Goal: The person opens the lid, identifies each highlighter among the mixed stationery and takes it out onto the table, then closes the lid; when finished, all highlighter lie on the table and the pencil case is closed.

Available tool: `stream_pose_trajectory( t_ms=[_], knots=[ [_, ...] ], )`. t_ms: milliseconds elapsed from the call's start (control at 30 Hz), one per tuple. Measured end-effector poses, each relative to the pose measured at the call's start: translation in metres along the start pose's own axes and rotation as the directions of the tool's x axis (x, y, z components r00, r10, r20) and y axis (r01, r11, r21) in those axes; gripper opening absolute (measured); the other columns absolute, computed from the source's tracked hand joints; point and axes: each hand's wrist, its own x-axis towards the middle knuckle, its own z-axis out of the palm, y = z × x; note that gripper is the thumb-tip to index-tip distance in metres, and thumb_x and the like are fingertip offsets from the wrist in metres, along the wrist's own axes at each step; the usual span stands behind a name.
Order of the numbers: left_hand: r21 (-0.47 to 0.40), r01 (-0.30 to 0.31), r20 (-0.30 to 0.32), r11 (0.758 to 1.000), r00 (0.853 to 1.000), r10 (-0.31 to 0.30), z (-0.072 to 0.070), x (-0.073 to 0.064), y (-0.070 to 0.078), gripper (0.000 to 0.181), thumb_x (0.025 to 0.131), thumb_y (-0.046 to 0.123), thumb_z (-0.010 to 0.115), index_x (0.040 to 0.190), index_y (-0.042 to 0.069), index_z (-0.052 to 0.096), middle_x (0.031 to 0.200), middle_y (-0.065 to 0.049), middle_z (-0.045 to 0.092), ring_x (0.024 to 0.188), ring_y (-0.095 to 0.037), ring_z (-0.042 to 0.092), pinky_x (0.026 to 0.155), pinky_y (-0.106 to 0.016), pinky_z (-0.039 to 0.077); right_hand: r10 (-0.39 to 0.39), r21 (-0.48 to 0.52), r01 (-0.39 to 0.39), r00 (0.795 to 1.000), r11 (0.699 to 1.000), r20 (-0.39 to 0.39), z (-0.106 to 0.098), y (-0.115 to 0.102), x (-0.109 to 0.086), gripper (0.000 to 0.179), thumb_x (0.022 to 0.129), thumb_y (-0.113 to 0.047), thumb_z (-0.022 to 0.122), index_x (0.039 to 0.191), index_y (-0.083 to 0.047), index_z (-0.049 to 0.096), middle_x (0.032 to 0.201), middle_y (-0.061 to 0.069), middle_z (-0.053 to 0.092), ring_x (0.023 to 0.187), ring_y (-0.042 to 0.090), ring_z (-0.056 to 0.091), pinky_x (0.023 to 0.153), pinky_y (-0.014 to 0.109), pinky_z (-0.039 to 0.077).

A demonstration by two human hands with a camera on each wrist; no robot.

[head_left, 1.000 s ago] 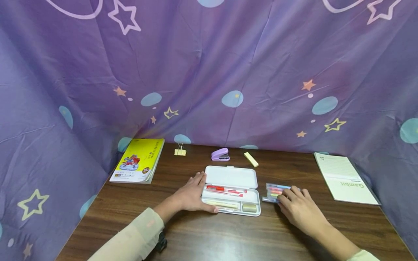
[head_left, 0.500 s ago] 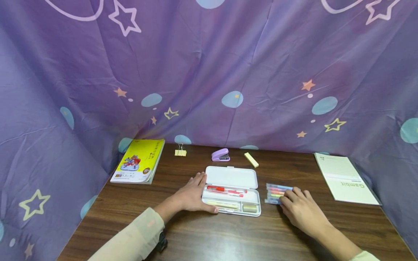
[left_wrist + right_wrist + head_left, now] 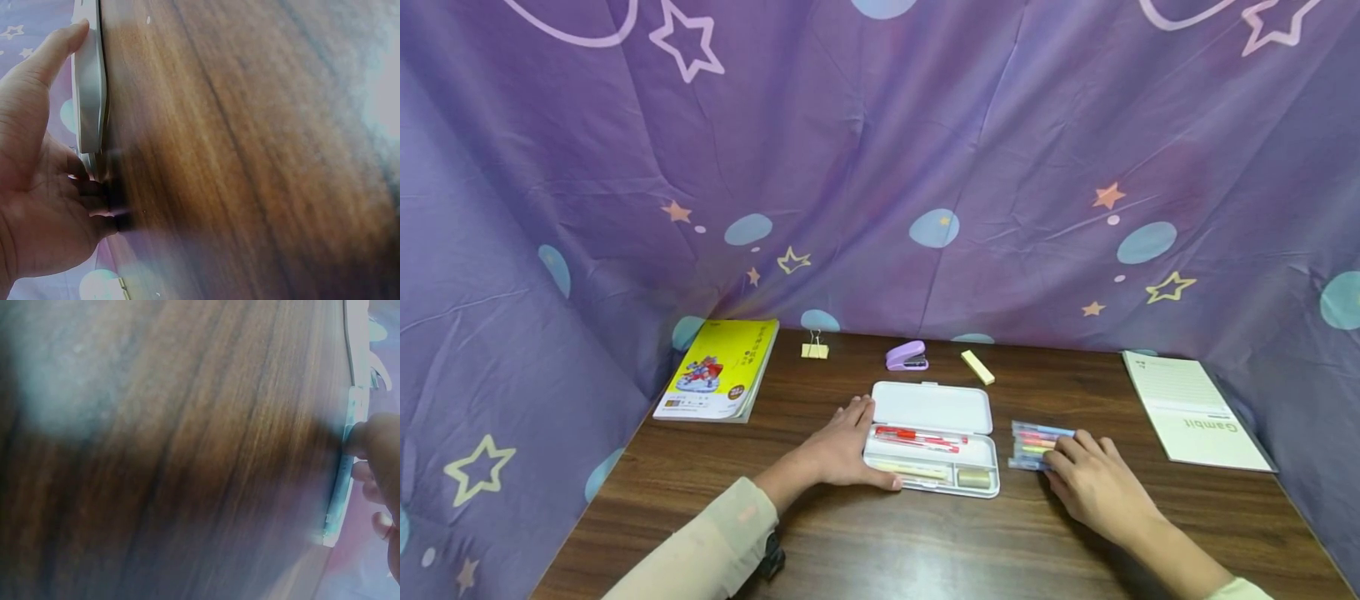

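Surface [image 3: 880,546]: brown wood grain, blurred in both wrist views.
Left grip [image 3: 844,446]: released, fingers and thumb touching the oblong white case [image 3: 932,407].
Right grip [image 3: 1096,483]: grasping slim, translucent pens [image 3: 1030,444] just right of the case, their right ends hidden.

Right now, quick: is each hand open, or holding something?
Left hand: open, resting against the pencil case.
Right hand: closed, holding the colored pens.
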Motion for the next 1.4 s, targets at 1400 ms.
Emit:
stream_pose_trajectory(
  t_ms=[1400],
  knots=[
    [-0.001,-0.001,-0.001,1.0,1.0,0.001,-0.001,-0.001,0.0,0.144,0.08,0.079,0.083,0.176,-0.002,0.011,0.185,-0.024,0.012,0.174,-0.04,0.011,0.143,-0.052,0.017,-0.102,0.206,0.115,0.992,0.972,-0.073,0.01,-0.082,0.088,0.026,0.081,-0.018,0.097,0.1,-0.016,0.08,0.097,-0.004,0.074,0.089,0.016,0.06,0.07,0.033,0.047]
  ],
)
